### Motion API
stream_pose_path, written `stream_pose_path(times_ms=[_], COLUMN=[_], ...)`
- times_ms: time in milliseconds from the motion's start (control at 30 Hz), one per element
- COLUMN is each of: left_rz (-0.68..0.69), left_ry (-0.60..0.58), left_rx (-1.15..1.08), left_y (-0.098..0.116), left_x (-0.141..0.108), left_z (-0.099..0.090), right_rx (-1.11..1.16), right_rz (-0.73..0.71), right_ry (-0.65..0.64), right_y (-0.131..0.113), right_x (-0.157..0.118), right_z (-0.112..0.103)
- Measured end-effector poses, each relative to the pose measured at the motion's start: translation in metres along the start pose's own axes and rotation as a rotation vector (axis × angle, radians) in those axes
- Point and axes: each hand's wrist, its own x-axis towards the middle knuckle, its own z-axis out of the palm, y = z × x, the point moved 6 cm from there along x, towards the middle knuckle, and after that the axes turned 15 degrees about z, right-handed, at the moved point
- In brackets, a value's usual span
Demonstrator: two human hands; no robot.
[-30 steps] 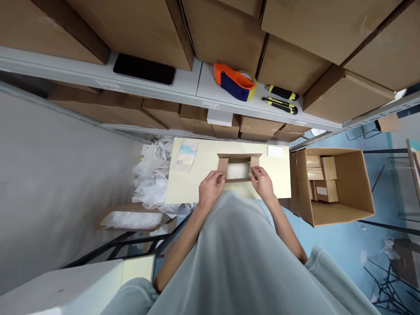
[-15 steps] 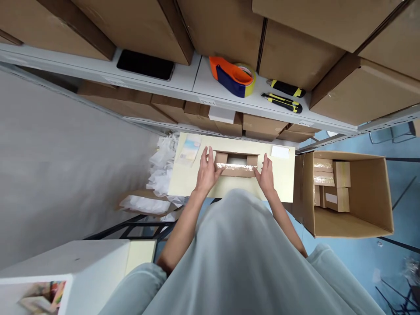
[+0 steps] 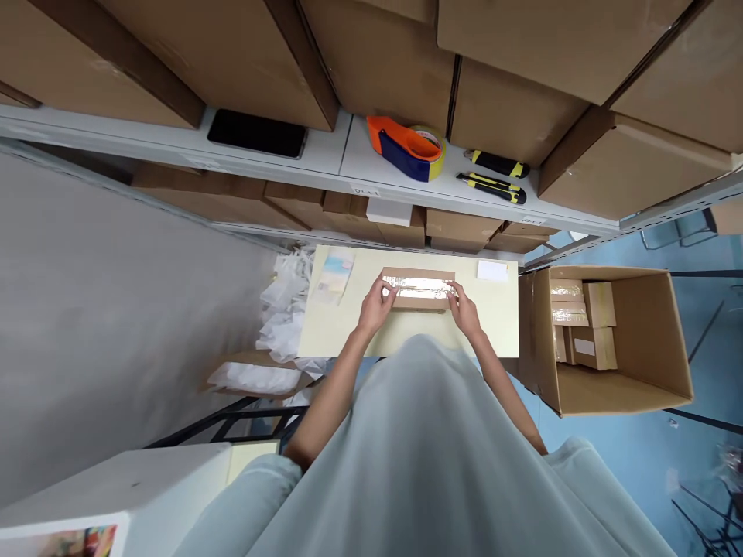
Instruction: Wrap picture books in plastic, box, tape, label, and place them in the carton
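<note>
A small cardboard box (image 3: 419, 302) lies on the pale yellow table (image 3: 354, 340) in front of me, its top flaps folded down. Along the top runs a shiny strip of clear tape (image 3: 416, 288). My left hand (image 3: 377, 305) is at the left end of the box, thumb and fingers closed on the tape's end. At the opposite end, my right hand (image 3: 463, 309) grips the other end of the tape in the same way. Both hands touch the box. Its inside is hidden.
A tape dispenser (image 3: 405, 148), two utility knives (image 3: 493, 188) and a phone (image 3: 257, 133) lie on the shelf above. A large open carton (image 3: 644, 333) with several small boxes stands on the right. White plastic bags (image 3: 284, 302) are heaped on the left.
The box's top opening has been covered as its flaps came down, with the tape now across them. My fingers have closed in from spread to pinching at both ends.
</note>
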Motion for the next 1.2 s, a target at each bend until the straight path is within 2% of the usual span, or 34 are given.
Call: stream_pose_path(times_ms=[167,267,333,467,567,633,800,867,933,1033,1133,1200], left_rz=[-0.043,-0.047,-0.047,-0.022,-0.008,-0.029,-0.043,-0.034,-0.028,-0.011,-0.006,-0.022], left_ry=[-0.015,-0.029,-0.038,-0.058,-0.043,-0.047,-0.028,-0.014,-0.006,0.017,0.040,0.032], left_rx=[-0.017,-0.020,-0.030,-0.060,-0.075,-0.072,-0.057,-0.059,-0.064,-0.076,-0.094,-0.103], left_y=[0.000,0.003,0.004,0.000,-0.004,-0.007,-0.001,0.005,0.011,0.017,0.014,0.008], left_x=[0.040,0.042,0.028,-0.021,-0.041,-0.036,0.012,0.021,0.017,-0.002,-0.016,-0.017], left_z=[-0.006,-0.009,-0.011,-0.012,-0.011,-0.010,-0.012,-0.017,-0.022,-0.026,-0.025,-0.024], right_rx=[-0.026,-0.003,0.016,0.089,0.106,0.078,0.011,0.024,0.046,0.086,0.121,0.135], right_rz=[0.027,0.040,0.040,0.041,0.051,0.045,0.022,0.003,-0.026,-0.053,-0.062,-0.082], right_ry=[0.042,0.075,0.074,0.067,0.085,0.085,0.100,0.107,0.110,0.097,0.097,0.106], right_y=[-0.020,-0.021,-0.014,0.008,0.014,0.008,-0.016,-0.020,-0.019,-0.009,-0.001,-0.003], right_x=[0.028,0.021,0.001,-0.052,-0.066,-0.057,-0.010,-0.002,-0.005,-0.018,-0.025,-0.026], right_z=[-0.008,-0.007,0.001,0.022,0.029,0.027,0.008,0.004,0.005,0.015,0.023,0.024])
